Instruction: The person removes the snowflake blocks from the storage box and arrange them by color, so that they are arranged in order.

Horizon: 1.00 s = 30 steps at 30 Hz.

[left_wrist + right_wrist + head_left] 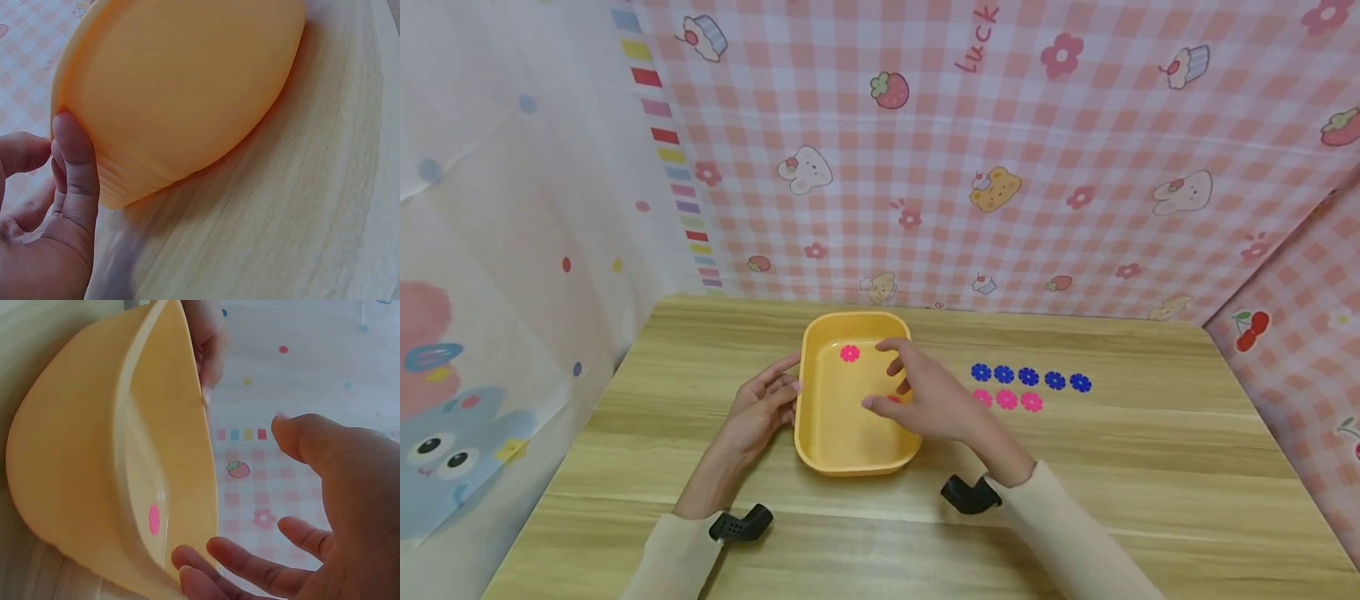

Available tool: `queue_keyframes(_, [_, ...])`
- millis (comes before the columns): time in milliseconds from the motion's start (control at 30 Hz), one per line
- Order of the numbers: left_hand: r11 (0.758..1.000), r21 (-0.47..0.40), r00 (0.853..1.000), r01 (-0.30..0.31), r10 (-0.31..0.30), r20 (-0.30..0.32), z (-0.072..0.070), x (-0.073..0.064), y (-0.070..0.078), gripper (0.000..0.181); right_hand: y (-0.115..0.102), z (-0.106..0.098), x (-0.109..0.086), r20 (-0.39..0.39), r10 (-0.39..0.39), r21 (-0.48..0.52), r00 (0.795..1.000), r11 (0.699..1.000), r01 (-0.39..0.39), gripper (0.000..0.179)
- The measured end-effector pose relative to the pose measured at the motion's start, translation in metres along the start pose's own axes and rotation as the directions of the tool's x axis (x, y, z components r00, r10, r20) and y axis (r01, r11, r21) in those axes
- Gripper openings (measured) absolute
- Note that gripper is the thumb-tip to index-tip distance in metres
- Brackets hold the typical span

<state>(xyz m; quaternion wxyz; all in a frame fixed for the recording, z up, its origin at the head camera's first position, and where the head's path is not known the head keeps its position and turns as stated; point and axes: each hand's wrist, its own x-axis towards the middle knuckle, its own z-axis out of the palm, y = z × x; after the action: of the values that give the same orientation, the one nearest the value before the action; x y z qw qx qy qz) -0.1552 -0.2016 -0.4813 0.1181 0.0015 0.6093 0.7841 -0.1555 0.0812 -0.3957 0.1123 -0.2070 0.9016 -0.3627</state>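
Note:
A yellow plastic tub [857,463] stands on the table, with a pink flower-shaped disc [850,353] on its floor. Another bit of pink [893,399] shows past the right hand, mostly hidden. At the tub's left rim, my left hand [765,408] holds the edge between thumb and fingers, also seen from close by in the left wrist view. Over the tub's right side hovers my right hand [928,400], thumb and fingers spread apart. Nothing shows between those fingers in the right wrist view, where the tub wall [69,444] is beside them.
Right of the tub lie a row of several blue flower-shaped discs [1028,377] and, nearer me, a row of three pink ones [1007,400], the leftmost partly covered by my right hand. A patterned cloth [940,158] hangs behind the wooden table [1150,483].

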Motion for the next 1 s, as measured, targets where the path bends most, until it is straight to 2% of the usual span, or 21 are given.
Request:
queue_keyframes(433, [1.0,-0.003,1.0,0.005,-0.005,-0.007,-0.002,0.0,-0.001,0.058,-0.016,0.024,0.017,0.105,0.074,-0.103,0.992,0.993,-0.063,0.088])
queue_keyframes(667, [1.0,0.005,1.0,0.005,-0.005,0.0,-0.001,0.001,-0.001,0.057,-0.024,0.034,0.024,0.155,0.174,-0.155,0.972,0.977,-0.15,0.09])
queue_keyframes(1000, [1.0,-0.013,1.0,-0.002,0.002,-0.003,0.0,0.001,-0.001,0.058,-0.012,0.042,0.03,0.116,0.114,-0.025,0.987,0.993,-0.111,0.08])
